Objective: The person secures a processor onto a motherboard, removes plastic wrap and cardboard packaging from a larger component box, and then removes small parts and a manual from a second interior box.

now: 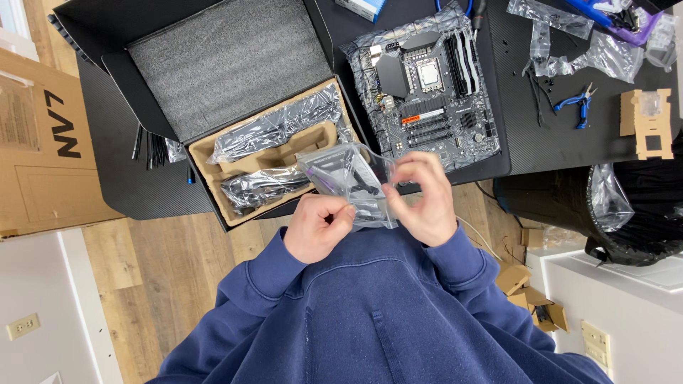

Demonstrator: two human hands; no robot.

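My left hand (321, 226) and right hand (421, 199) both pinch the clear plastic bag (348, 181) with a dark part inside — held at my chest, just before the open black box (213, 92) and the motherboard (430, 89).

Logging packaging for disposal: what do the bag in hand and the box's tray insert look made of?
Bag: thin clear plastic film, glossy, judging by glare, creases and dark parts showing through; both hands, left and right, pinch it. Tray insert: tan, matte, moulded pulp or cardboard, likely; rounded formed pockets.
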